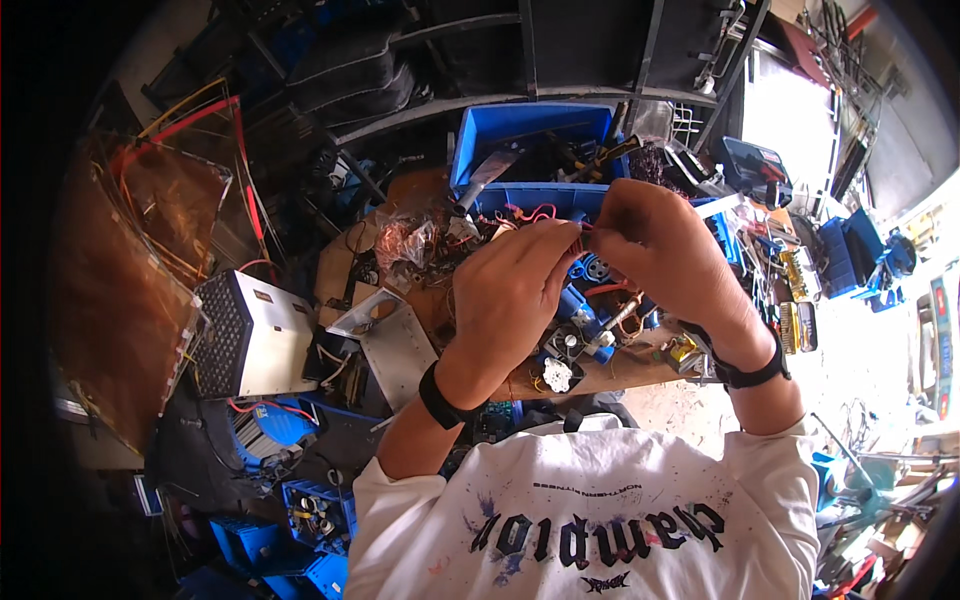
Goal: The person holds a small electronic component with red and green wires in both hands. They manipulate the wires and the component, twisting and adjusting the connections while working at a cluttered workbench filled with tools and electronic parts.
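My left hand (510,290) and my right hand (655,250) meet over a cluttered wooden bench, fingers closed around a thin pink-red wire (586,229), most of it hidden by them. Pink wires (525,212) loop behind my left fingers. Below my hands lie blue plastic parts (574,305), a small silver fitting (563,343) and a white perforated round piece (557,375). A crumpled clear plastic bag with copper-coloured contents (400,240) sits left of my left hand.
Blue bins (538,112) stand at the back. A metal box (255,335), an open aluminium enclosure (395,360) and a brown panel (130,290) are at left. A dark plastic case (750,165), blue trays (850,255) and tools fill the right. More blue bins (250,545) sit low at left.
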### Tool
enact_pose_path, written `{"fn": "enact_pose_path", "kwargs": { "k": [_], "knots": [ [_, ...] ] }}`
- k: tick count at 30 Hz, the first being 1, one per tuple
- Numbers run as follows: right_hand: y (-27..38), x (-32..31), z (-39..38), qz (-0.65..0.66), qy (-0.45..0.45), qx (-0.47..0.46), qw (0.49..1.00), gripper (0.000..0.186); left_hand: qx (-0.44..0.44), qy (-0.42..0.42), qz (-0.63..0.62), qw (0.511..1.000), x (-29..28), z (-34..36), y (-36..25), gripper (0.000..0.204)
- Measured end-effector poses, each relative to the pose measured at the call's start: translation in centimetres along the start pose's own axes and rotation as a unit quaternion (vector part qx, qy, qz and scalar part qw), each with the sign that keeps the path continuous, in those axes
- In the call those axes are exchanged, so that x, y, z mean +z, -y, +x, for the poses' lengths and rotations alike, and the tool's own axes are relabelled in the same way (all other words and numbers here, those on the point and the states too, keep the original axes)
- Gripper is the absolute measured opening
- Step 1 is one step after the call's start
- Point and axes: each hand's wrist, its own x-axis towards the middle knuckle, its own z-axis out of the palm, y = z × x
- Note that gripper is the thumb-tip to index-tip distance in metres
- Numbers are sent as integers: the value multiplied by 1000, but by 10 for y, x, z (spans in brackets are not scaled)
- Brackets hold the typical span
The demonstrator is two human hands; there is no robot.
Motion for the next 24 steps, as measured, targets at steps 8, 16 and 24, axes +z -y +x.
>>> {"fn": "enact_pose_path", "kwargs": {
  "k": [8,16,24],
  "knots": [
    [-14,-21,11,-93,109,-80,986,16,-69,87,-185,976,-10,-3,12,25],
    [-22,-14,21,-110,127,-301,939,11,-189,149,-467,851,-17,-9,23,26],
    [-28,-15,20,-48,138,-267,952,9,-258,108,-488,827,-15,-6,20,23]
  ]
}}
